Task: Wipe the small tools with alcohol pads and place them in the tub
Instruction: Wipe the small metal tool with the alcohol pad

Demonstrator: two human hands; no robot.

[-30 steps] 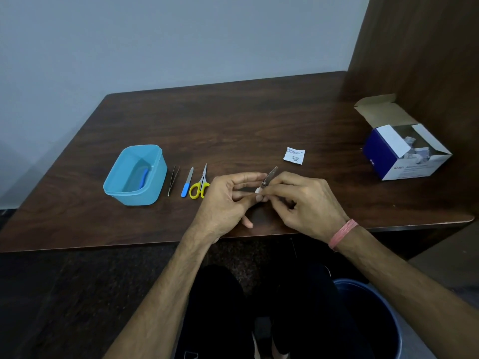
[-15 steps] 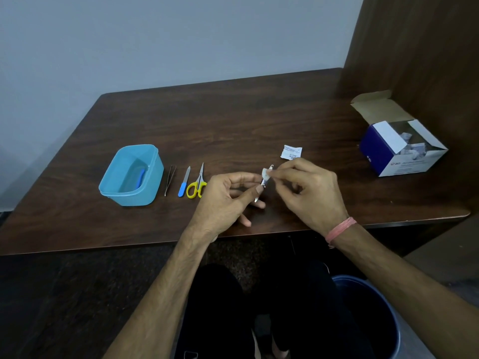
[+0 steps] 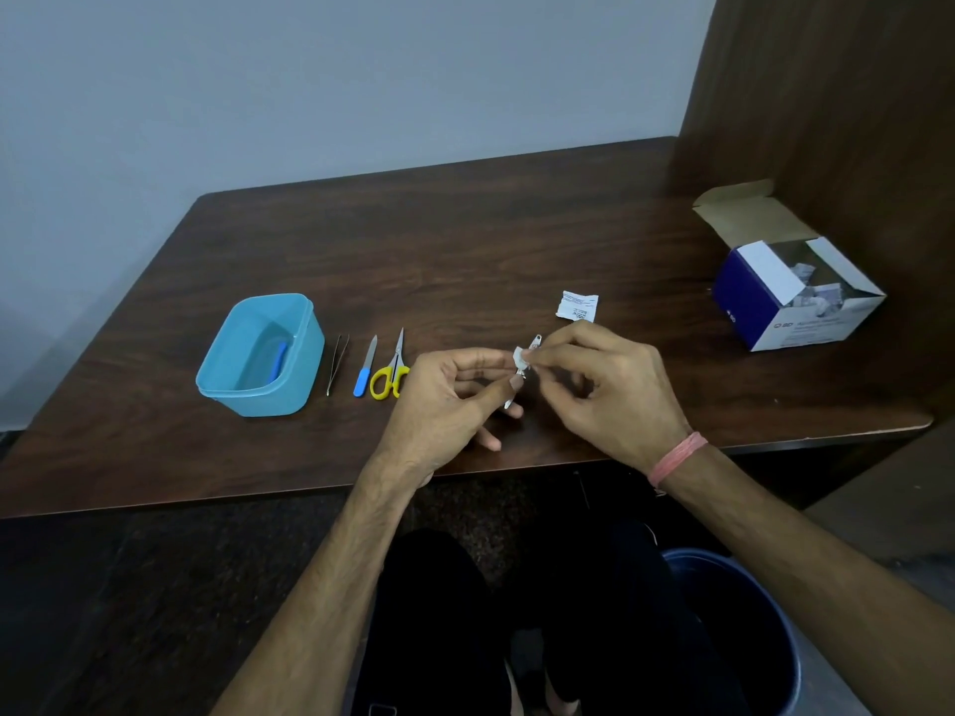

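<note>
While the blue tub (image 3: 261,354) is sitting at the left with a blue tool inside, tweezers (image 3: 337,364), a blue-handled file (image 3: 365,373) and yellow scissors (image 3: 390,377) are lying in a row just beside it. The left hand (image 3: 444,405) is pinching a small metal tool (image 3: 522,372), possibly nail clippers, above the table (image 3: 465,250). The right hand (image 3: 604,390) is pinching a white pad (image 3: 521,358) against it. An opened wrapper (image 3: 578,305) and a box (image 3: 790,292) are lying farther right.

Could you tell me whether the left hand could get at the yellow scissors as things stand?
Probably not yet: the left hand lies right beside the yellow scissors with nothing between them, but it is holding the small metal tool.
</note>
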